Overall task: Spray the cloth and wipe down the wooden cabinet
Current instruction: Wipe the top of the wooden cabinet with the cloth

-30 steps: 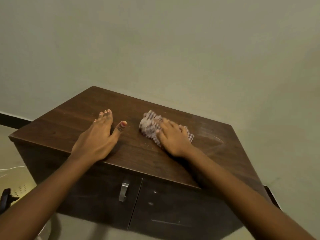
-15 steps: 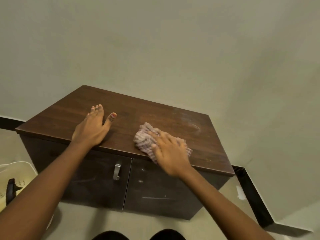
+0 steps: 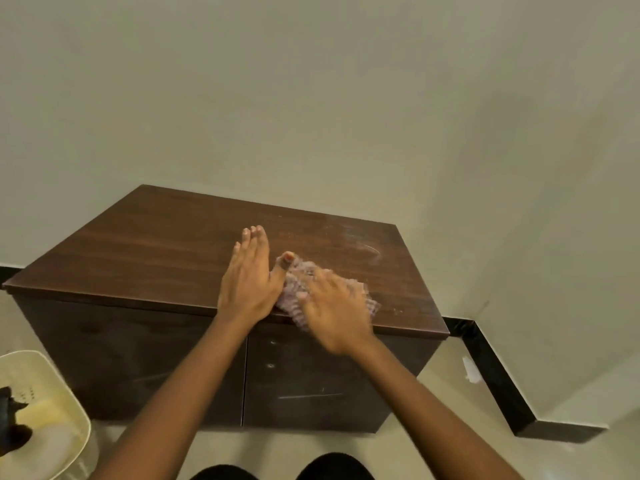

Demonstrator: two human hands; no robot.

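Note:
A low dark wooden cabinet point(image 3: 145, 251) with two front doors stands against the wall. A crumpled pink-and-white checked cloth point(image 3: 298, 282) lies on its top near the front edge. My right hand point(image 3: 334, 310) presses down on the cloth, blurred by motion, and hides most of it. My left hand point(image 3: 249, 282) lies flat on the cabinet top just left of the cloth, fingers together, thumb touching the cloth's edge. Pale streaks mark the top at the back right point(image 3: 363, 244). No spray bottle is in view.
A cream plastic stool point(image 3: 52, 410) with a dark object point(image 3: 8, 420) on it stands at the lower left on the floor. A black skirting point(image 3: 491, 375) runs along the wall corner at the right. My knees point(image 3: 332, 467) show at the bottom.
My right hand has slid the cloth along the front edge, and my left hand has come close beside it. The view has shifted left, showing more of the cabinet top.

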